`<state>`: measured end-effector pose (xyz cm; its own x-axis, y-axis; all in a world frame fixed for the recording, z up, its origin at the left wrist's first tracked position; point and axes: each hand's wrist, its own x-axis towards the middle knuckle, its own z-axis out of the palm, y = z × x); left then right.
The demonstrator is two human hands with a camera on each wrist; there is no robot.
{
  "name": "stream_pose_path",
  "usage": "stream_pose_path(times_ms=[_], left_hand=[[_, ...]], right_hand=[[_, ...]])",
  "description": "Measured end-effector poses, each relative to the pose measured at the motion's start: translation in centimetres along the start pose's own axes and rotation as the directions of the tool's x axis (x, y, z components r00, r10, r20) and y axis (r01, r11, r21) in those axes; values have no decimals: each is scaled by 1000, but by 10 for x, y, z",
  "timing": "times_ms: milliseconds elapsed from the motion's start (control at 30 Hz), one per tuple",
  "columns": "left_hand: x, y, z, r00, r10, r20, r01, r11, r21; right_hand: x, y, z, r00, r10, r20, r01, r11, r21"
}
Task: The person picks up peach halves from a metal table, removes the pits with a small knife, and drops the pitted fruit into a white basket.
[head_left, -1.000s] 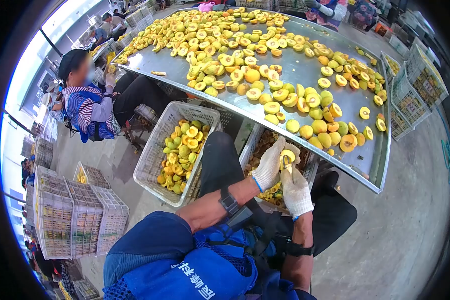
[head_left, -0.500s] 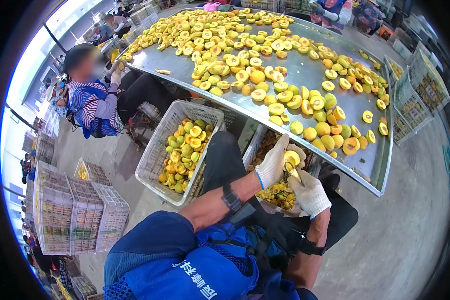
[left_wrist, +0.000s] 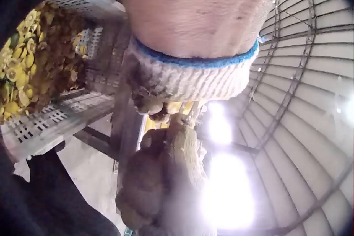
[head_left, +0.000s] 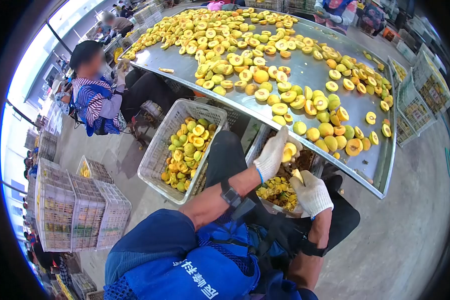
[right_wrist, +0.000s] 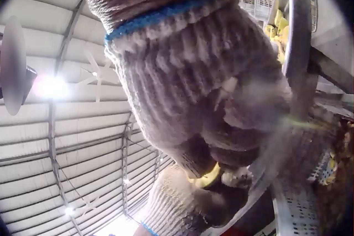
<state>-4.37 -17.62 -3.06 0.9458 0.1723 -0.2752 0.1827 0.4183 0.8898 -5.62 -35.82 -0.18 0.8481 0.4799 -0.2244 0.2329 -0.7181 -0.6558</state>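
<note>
My left hand [head_left: 271, 156], in a white knit glove with a blue cuff edge, grips a yellow peach half [head_left: 288, 151] with its cut side showing. Lower and to the right, my gloved right hand [head_left: 312, 195] holds a small pitting tool by its pale handle [head_left: 297, 174]; its blade is hard to make out now. A gap separates the tool from the peach half in the head view. Beneath both hands stands a crate of yellow scraps [head_left: 280, 192] and brown waste. In the right wrist view a sliver of yellow peach [right_wrist: 207, 176] shows between the gloves.
A metal table [head_left: 305, 65] with a raised rim bears many halved peaches. Left of my knee, a grey crate [head_left: 150, 157] holds peach halves. Stacked crates [head_left: 70, 210] stand at left and others [head_left: 425, 80] at right. Another person [head_left: 95, 95] sits at the table's left side.
A second ago the tool's curved blade was at the peach half. My right hand has since drawn down and right, away from the fruit, while my left hand keeps hold of it.
</note>
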Motion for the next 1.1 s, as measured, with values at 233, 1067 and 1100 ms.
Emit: stream_pose_path(times_ms=[233,1067,1100], left_hand=[[-4,75,-91,899,361,-250,-282,911,301],[177,58,-33,974,34,-224,225,-47,973],[179,57,-31,974,-8,-226,226,-24,974]], right_hand=[[-13,17,0,994,30,-104,-23,997,68],[-30,36,17,989,147,4,-142,945,296],[-29,39,17,989,147,0,-141,944,297]])
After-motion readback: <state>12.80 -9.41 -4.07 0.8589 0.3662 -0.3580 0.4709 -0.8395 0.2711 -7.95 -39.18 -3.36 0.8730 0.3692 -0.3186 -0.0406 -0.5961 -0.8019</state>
